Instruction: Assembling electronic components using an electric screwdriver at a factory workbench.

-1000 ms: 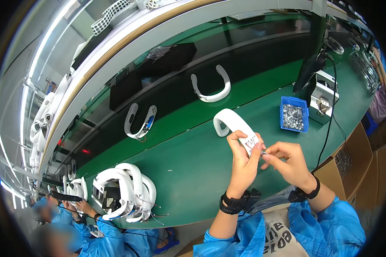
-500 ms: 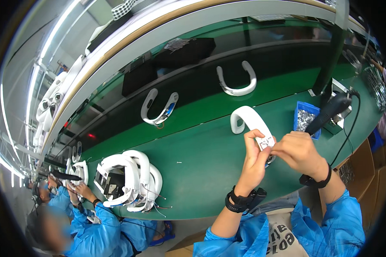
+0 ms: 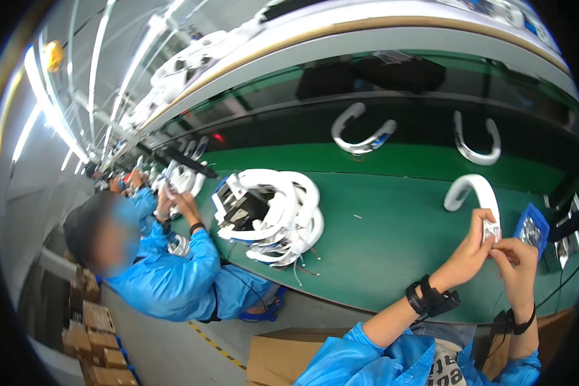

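My left hand (image 3: 471,251) is closed around the lower end of a white U-shaped neckband (image 3: 479,186), holding it over the green bench. Its curved end points up and away from me. Small fittings show on the gripped end, close to my left thumb. My right hand (image 3: 516,264) pinches at that same end, its fingertips touching or nearly touching the left thumb. What lies between those fingertips is too small to make out. Just beyond my right hand is a blue tray (image 3: 539,239) of small shiny metal parts.
Several white neckbands are piled on the bench (image 3: 367,251) around a dark box (image 3: 244,209). Two U-shaped pieces (image 3: 367,143) (image 3: 479,157) stand at the back. A co-worker in blue (image 3: 167,276) works at the left. Dark equipment (image 3: 566,228) stands at the far right; a shelf (image 3: 367,32) runs overhead.
The view has swung left, so the bench things sit further right in it and more of the co-worker shows. My left hand keeps hold of the neckband; my right hand stays at its end.
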A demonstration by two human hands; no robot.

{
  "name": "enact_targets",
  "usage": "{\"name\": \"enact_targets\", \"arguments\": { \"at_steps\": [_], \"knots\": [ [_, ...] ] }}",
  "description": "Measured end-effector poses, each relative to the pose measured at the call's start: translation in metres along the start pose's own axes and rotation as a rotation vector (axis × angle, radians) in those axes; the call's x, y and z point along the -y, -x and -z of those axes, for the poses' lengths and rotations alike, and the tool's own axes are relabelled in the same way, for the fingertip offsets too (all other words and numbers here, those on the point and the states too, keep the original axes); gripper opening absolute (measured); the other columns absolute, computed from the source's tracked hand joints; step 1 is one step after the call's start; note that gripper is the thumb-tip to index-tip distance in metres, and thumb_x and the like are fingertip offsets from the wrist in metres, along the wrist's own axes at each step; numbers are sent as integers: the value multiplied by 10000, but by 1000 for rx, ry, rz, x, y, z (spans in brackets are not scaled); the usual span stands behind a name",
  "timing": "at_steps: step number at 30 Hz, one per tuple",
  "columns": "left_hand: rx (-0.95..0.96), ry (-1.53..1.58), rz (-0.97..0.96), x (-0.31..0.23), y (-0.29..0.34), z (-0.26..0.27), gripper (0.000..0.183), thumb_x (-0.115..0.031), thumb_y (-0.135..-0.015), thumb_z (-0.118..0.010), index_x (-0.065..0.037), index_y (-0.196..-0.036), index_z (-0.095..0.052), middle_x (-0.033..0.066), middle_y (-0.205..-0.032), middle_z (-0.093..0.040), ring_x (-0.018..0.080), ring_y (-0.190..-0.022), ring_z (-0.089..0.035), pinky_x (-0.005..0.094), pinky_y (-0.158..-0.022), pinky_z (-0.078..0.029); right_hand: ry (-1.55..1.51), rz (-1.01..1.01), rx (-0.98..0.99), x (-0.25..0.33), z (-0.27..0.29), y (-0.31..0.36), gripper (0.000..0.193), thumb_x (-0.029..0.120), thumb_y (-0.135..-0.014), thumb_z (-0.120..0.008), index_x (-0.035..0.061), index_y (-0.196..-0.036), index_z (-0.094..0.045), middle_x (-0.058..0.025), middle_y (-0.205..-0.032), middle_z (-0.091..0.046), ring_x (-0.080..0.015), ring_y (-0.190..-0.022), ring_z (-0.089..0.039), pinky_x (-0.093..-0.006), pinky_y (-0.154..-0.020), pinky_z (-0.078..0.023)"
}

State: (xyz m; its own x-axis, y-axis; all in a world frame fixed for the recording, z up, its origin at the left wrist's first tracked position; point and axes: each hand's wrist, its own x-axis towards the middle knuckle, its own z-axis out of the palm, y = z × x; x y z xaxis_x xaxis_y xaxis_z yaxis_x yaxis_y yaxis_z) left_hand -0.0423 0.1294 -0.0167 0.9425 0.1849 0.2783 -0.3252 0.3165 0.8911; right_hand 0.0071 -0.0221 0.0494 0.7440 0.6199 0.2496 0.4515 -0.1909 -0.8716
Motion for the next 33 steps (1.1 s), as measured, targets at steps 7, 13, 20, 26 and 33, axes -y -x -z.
{"name": "enact_targets", "arguments": {
  "at_steps": [7,13,20,26,33],
  "knots": [
    [21,127,-29,-4,6,5,371,3,-1034,-408,-177,-1352,-341,22,-1062,-425,87,-870,-423,240,-749,-408,321,315,-56,9,-16,6,140,-145,-902,-623,-36,-990,-614,-146,-890,-598,-274,-743,-568,-359,-667,-446],
    [15,163,-80,-3,8,11,302,-97,-1055,-380,-157,-1349,-346,28,-1082,-400,84,-894,-413,262,-777,-414,382,509,-13,-4,-19,-8,192,-182,-859,-608,-34,-979,-587,-161,-903,-583,-321,-861,-556,-403,-754,-447],
    [-51,80,-116,-2,8,2,266,-173,-1089,-383,-135,-1350,-349,42,-1083,-385,102,-910,-414,272,-839,-407,454,517,-191,-27,-30,-2,214,-153,-882,-648,-59,-1073,-631,-156,-1136,-602,-323,-1049,-588,-384,-876,-482],
    [-22,112,-13,-12,10,2,239,-208,-1111,-383,-153,-1341,-348,39,-1062,-398,105,-870,-415,261,-787,-407,561,472,-133,-25,-19,-2,210,-143,-865,-655,-59,-1057,-637,-161,-1260,-562,-340,-1144,-555,-427,-939,-460],
    [-85,54,-118,-6,7,-2,212,-187,-1121,-361,-139,-1327,-344,72,-1084,-451,132,-909,-475,303,-842,-444,635,501,-47,-23,-25,5,187,-98,-902,-591,-76,-1082,-637,-192,-1381,-522,-404,-1353,-490,-440,-1074,-414]
  ]
}}
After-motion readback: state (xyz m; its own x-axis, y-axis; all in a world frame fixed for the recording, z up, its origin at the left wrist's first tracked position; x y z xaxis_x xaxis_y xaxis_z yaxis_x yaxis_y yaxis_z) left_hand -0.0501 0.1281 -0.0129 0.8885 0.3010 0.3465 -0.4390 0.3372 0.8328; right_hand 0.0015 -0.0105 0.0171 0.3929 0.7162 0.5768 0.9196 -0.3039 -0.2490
